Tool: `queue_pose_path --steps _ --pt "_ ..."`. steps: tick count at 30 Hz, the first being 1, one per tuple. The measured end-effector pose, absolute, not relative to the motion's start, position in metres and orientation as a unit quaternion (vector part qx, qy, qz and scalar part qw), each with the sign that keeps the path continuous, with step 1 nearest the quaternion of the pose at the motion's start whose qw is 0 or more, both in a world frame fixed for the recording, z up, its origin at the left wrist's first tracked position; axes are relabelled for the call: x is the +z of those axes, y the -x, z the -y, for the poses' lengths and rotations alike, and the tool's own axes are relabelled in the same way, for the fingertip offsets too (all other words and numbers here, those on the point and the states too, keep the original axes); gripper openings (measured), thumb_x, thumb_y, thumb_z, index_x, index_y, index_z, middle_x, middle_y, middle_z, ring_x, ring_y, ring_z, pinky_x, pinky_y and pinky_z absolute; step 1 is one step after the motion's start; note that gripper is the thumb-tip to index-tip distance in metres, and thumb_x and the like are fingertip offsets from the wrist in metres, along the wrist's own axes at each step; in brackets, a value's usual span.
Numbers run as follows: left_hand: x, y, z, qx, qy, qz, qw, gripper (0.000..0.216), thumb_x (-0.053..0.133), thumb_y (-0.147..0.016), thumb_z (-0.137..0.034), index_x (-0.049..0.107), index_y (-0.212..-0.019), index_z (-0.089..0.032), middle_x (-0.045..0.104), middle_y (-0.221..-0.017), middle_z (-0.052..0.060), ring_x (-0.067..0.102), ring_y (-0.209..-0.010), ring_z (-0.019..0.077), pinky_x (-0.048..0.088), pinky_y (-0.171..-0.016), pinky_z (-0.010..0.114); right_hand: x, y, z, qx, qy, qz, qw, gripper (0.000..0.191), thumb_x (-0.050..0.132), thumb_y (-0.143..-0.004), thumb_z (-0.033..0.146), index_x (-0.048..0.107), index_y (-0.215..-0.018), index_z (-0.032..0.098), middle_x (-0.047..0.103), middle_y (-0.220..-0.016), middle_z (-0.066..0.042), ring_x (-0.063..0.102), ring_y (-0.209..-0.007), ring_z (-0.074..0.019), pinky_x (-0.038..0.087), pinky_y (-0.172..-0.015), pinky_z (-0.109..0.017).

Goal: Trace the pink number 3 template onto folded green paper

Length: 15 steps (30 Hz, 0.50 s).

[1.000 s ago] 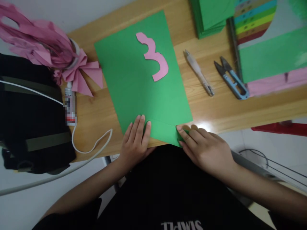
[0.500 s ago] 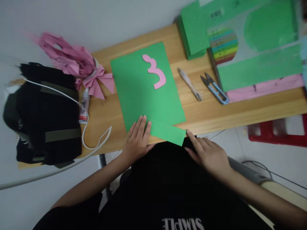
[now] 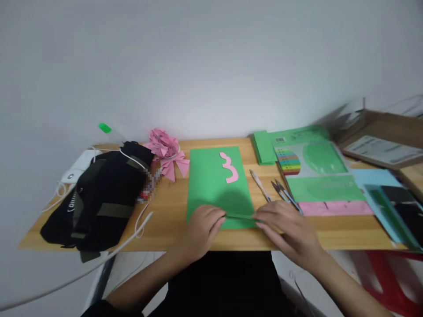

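Note:
A green paper sheet (image 3: 211, 185) lies on the wooden table (image 3: 172, 207) with a pink cut-out "3" (image 3: 230, 168) on its far part. Its near edge is folded up into a thin flap (image 3: 241, 217). My left hand (image 3: 203, 229) has its fingers curled on the left end of that flap. My right hand (image 3: 286, 226) presses on the flap's right end with fingers together, pointing left. Both hands rest at the table's front edge.
A black bag (image 3: 99, 198) with a white cable lies at the left. Pink folded paper pieces (image 3: 167, 154) sit behind it. A pen (image 3: 259, 185) and blue snips (image 3: 286, 193) lie right of the sheet, then coloured paper packs (image 3: 313, 171) and a cardboard box (image 3: 383, 136).
The camera has tilted up, so the wall and the whole table show. The folded flap has been brought further over the sheet's near edge, and both hands moved onto it.

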<state>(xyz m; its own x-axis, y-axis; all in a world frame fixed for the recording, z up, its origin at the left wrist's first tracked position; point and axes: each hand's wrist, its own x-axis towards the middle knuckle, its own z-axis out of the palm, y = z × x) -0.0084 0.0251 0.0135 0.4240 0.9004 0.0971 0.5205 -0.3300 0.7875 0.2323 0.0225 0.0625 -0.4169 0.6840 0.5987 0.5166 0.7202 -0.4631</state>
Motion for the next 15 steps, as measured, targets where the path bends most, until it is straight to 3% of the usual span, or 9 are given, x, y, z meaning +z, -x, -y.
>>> queue_pose_path --steps 3,5,7,10,12,15 --pt "0.021 0.005 -0.037 0.295 -0.721 -0.493 0.387 0.033 0.040 -0.099 -0.033 0.068 -0.087 -0.020 0.074 -0.083 0.005 0.070 -0.082 0.0214 0.053 -0.079 0.035 0.063 -0.226 -0.054 0.144 0.477 0.733 0.464 0.018 0.062 -0.087 0.017 0.068 -0.103 0.023 0.073 -0.092 -0.006 0.069 -0.083 -0.0178 0.055 -0.073 -0.032" --pt "0.017 0.001 -0.040 0.310 -0.681 -0.519 0.412 0.029 0.042 -0.098 -0.032 0.066 -0.089 -0.019 0.074 -0.081 0.004 0.070 -0.075 0.0194 0.053 -0.073 0.031 0.048 -0.219 -0.074 0.205 0.542 0.654 0.486 0.011 0.066 -0.083 0.024 0.070 -0.093 0.022 0.074 -0.090 -0.005 0.070 -0.084 -0.0201 0.055 -0.077 -0.035" --pt "0.008 -0.004 -0.041 0.322 -0.645 -0.541 0.433 0.022 0.049 -0.094 -0.031 0.064 -0.101 -0.018 0.074 -0.092 0.007 0.069 -0.076 0.0189 0.053 -0.070 0.031 0.031 -0.213 -0.090 0.271 0.559 0.610 0.491 0.010 0.066 -0.080 0.028 0.071 -0.083 0.020 0.074 -0.083 -0.006 0.070 -0.082 -0.0219 0.055 -0.078 -0.039" --pt "0.000 -0.012 -0.042 0.335 -0.602 -0.562 0.457 0.031 0.059 -0.088 -0.032 0.060 -0.116 -0.017 0.070 -0.108 0.011 0.065 -0.078 0.0185 0.051 -0.070 0.031 0.021 -0.208 -0.104 0.325 0.552 0.597 0.483 0.018 0.067 -0.078 0.035 0.072 -0.084 0.019 0.075 -0.081 -0.006 0.070 -0.075 -0.0202 0.056 -0.070 -0.036" --pt "0.000 -0.014 -0.045 0.342 -0.577 -0.567 0.477 0.034 0.063 -0.085 -0.034 0.060 -0.114 -0.017 0.068 -0.107 0.011 0.063 -0.084 0.0197 0.050 -0.078 0.033 0.028 -0.207 -0.111 0.367 0.539 0.593 0.471 0.023 0.069 -0.075 0.039 0.072 -0.086 0.019 0.075 -0.078 -0.005 0.069 -0.070 -0.0182 0.056 -0.063 -0.032" --pt "0.005 -0.014 -0.052 0.333 -0.544 -0.531 0.558 0.027 0.070 -0.080 -0.038 0.064 -0.097 -0.018 0.068 -0.097 0.007 0.062 -0.093 0.0228 0.049 -0.082 0.034 0.045 -0.206 -0.120 0.446 0.529 0.556 0.461 0.027 0.074 -0.072 0.041 0.072 -0.088 0.019 0.074 -0.075 -0.004 0.068 -0.066 -0.0156 0.054 -0.059 -0.028"
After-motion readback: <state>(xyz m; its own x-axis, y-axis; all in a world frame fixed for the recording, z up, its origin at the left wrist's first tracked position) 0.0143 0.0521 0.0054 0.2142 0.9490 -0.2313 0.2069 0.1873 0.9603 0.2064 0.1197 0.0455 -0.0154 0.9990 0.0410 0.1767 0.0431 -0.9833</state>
